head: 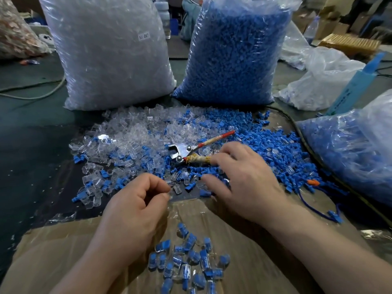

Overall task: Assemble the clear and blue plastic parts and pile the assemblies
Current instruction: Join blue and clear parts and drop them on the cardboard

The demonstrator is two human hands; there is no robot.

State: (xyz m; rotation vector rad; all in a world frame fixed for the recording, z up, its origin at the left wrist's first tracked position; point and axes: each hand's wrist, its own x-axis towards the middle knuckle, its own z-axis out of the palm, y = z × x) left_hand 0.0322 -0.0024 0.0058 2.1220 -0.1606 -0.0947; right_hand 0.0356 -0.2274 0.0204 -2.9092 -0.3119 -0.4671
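1. Progress: early stage. A modest pile of assemblies [186, 257] lies on the cardboard sheet [63, 251] nearest me, each with blue seated inside clear.
2. Remaining work: loose clear parts [131, 132] and loose blue parts [275, 145] are spread over the surface [31, 145] beyond the cardboard. They far outnumber the finished pieces.
3. Left hand [135, 206]: the grip is closed, fingers curled. Thumb and forefinger pinch a small clear part [170, 196] at the cardboard's far edge, as far as the blur allows.
4. Right hand [244, 181]: the grip is open. The fingers are spread over the loose blue parts, just beside the pliers [186, 151], and I can confirm nothing held.
5. Containers:
   - The bag of clear parts [110, 56] stands upright at the rear left and is full.
   - The bag of blue parts [233, 52] stands upright beside it and is also full.
   - The side bag [350, 153] lies at the right edge and holds blue and clear together. I judge these to be finished assemblies, but I cannot verify it.
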